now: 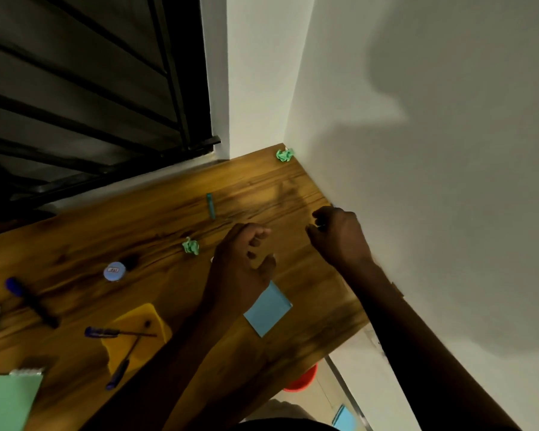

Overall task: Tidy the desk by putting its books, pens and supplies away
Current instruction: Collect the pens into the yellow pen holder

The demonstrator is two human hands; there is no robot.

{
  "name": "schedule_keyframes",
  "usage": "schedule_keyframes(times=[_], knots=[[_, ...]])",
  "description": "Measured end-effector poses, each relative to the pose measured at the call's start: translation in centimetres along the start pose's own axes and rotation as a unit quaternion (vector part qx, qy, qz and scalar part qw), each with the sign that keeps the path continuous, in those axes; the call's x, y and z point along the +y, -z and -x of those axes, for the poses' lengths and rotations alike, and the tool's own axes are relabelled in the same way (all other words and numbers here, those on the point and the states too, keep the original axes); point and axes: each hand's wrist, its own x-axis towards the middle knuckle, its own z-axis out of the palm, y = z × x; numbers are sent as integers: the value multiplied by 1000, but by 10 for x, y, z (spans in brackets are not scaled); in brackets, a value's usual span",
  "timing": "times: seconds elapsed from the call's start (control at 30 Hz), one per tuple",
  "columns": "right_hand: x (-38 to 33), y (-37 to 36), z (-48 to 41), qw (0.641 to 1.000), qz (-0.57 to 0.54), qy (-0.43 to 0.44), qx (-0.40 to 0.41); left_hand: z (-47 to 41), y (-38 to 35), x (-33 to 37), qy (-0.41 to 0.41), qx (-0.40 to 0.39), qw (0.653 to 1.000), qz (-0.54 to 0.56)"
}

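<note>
The left hand [246, 253] hovers above the desk [75, 244], its fingers [260, 234] loosely curled and holding nothing. The right hand [336, 234] sits at the desk's edge against the wall [417, 150], fingers bunched together. Whether they pinch something small cannot be told.

A blue notepad [268, 309] lies flat just below the left wrist. Further left is a yellow notepad [137, 318] with two pens across it:
- The first pen [119, 332] lies left to right, with its blue end to the left.
- The second pen [123, 367] runs diagonally, with its blue end at the lower left.

A marker [31, 301] slants with its blue cap to the upper left. A short teal stick [211, 205] points toward the far edge. One green paper ball [191, 246] lies mid-desk and another paper ball [284, 154] sits in the corner.
</note>
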Motion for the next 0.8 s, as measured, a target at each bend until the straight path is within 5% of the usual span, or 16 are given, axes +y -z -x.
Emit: schedule_keyframes(times=[0.17,0.37,0.8], knots=[[38,-1,-48,984,154,-47,-79,-16,-22,-5,28,-15,999,2],[55,-11,-81,973,178,-51,-137,-31,-34,-13,50,-15,999,-12],[55,-33,-91,977,195,-21,-86,-38,-37,-16,79,-20,997,-5]])
